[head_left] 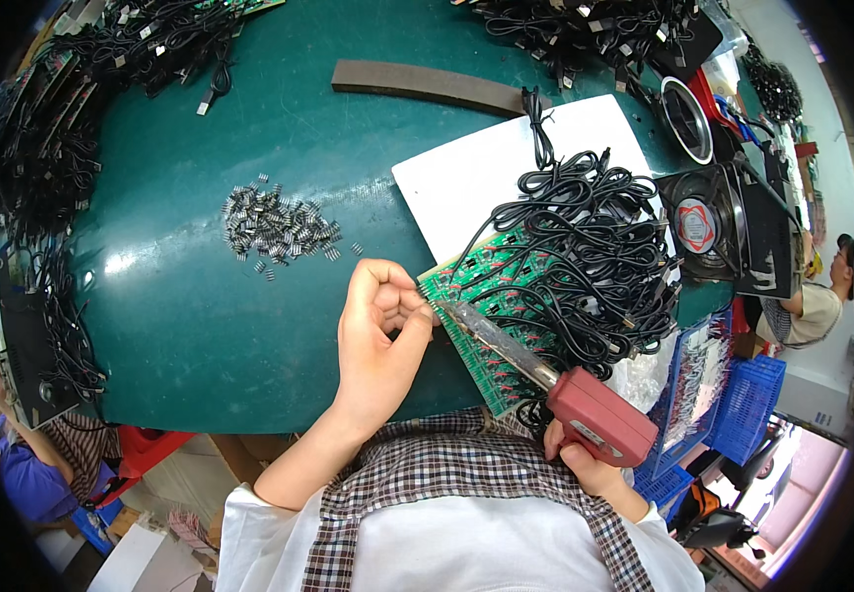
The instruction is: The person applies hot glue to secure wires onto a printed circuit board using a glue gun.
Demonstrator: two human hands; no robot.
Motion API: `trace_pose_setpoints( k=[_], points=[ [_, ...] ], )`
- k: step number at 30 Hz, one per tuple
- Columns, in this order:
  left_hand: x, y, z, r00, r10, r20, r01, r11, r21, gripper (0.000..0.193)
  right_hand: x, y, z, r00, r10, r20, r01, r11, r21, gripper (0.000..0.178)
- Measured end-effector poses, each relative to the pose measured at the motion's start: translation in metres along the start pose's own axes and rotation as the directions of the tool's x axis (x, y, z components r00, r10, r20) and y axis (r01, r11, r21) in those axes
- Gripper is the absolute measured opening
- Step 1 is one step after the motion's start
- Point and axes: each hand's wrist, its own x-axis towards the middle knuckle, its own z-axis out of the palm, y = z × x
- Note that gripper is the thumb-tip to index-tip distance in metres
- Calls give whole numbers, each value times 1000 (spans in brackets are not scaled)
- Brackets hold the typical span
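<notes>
Clearly, the closest hazard lies at the near-left edge of the green circuit boards (481, 370), where the left hand (382, 331) has its thumb and forefinger brought in close to the long metal tip of the red soldering iron (590, 409). If that tip is hot, a small slip of either hand could burn the fingertips, since so little space separates them. The right hand (590, 469) is wrapped around the iron's handle from below. The boards sit side by side on a white sheet (466, 187) on the green table (180, 355), and a heavy tangle of black cables (585, 266) lies over their right part; a tug on that bundle could shift the boards, and the barrel, passing near the loops, might scorch a cable jacket if it swung rightward. Solder bridging neighbouring contacts seems another risk, because the row along the edge looks tightly spaced. A loose heap of small metal parts (279, 227) lies to the left, where a forearm might scatter it. Whether the left fingertips meet, or pinch one of those parts, I cannot tell; the other fingers curl into the palm. The handle covers much of the right hand, the cables hide the boards' far side, and the exact contact under the tip is too small to make out.
</notes>
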Motion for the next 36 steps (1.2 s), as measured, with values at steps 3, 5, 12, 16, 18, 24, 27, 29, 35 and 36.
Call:
trace_pose_setpoints(
  k=[3, 5, 12, 16, 18, 24, 27, 29, 35, 36],
  points=[
    [0, 1, 0, 1000, 17, -1, -17, 1000, 8, 22, -3, 2, -5, 1000, 19, 15, -18, 996, -89, 68],
    [-1, 0, 0, 1000, 18, 0, -18, 1000, 14, 22, -3, 0, -6, 998, 44, 51, -36, 990, -139, 69],
    [-1, -1, 0, 1000, 30, 3, -30, 999, 31, 22, 1, -15, 7, 999, 47, 22, -48, 996, 79, 63],
    [0, 1, 0, 1000, 24, 1, -24, 999, 22, 22, 2, -16, 9, 1000, 9, 18, -9, 1000, 0, 61],
    [0, 1, 0, 1000, 24, 1, -24, 999, 23, 22, 2, -10, 4, 1000, 4, 18, -1, 993, -122, 61],
    [0, -1, 0, 999, 35, 13, -35, 999, 14, 22, 1, -3, 0, 999, -23, 23, 27, 986, -165, 65],
    [-1, -1, 0, 999, 33, 8, -33, 999, 13, 22, -1, 2, -2, 998, -52, 31, 57, 976, -212, 65],
    [-1, 0, 0, 1000, 10, 5, -10, 1000, -10, 24, -2, 1, -3, 999, -20, 32, 26, 979, -204, 65],
    [-1, -1, -1, 1000, 19, 12, -19, 1000, 20, 21, -1, -16, 5, 998, 58, 7, -56, 989, -139, 64],
    [-1, -1, -1, 1000, 19, 11, -20, 1000, 20, 21, 0, -18, 7, 998, 58, 9, -56, 989, -139, 64]
  ],
)
